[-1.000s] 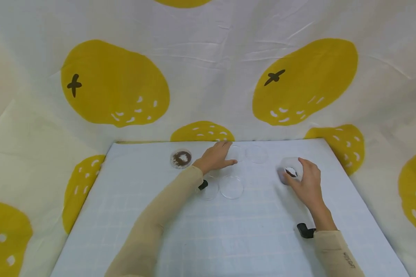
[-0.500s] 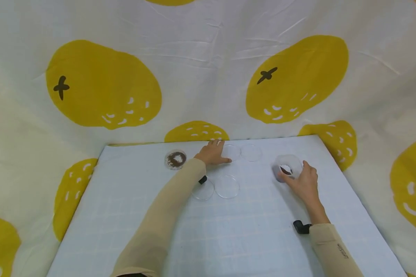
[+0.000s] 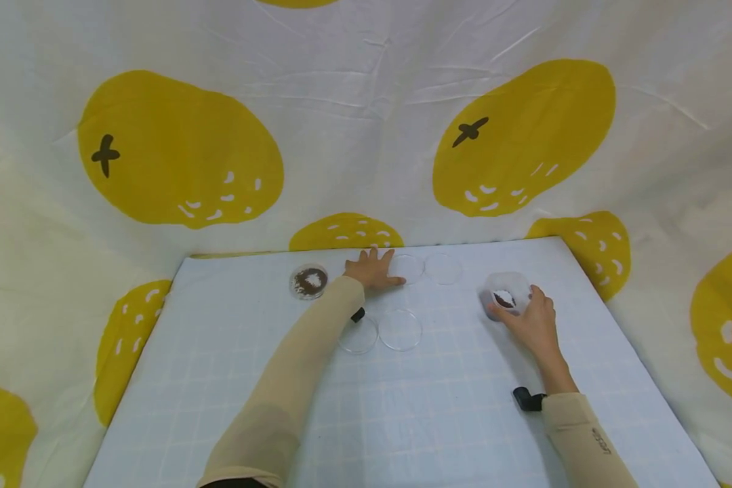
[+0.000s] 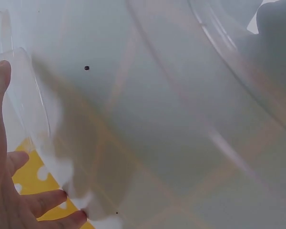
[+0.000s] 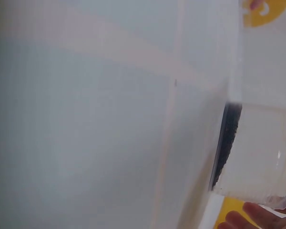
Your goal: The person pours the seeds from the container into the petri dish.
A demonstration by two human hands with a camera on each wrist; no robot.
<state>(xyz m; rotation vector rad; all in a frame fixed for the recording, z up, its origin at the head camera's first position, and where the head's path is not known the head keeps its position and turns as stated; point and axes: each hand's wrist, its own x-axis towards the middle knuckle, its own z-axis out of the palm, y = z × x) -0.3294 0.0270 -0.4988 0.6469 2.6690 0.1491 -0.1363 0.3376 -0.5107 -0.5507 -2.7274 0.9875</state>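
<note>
A filled dish (image 3: 310, 281) is lying just left of the left hand (image 3: 369, 272). Directly to that hand's right, a far inner dish (image 3: 410, 268) is sitting beside the thumb, with a far outer dish (image 3: 444, 269) lying next along. Before the left hand, a near left dish (image 3: 361, 339) is lying partly beneath the wrist, and a near right dish (image 3: 401, 330) is resting right beside it. Ahead and left of the right hand (image 3: 535, 325), a tub (image 3: 517, 279) is sitting between thumb and fingers. All five dishes are resting on the table (image 3: 415, 420); a hanging cloth (image 3: 366, 135) is standing behind both hands.
</note>
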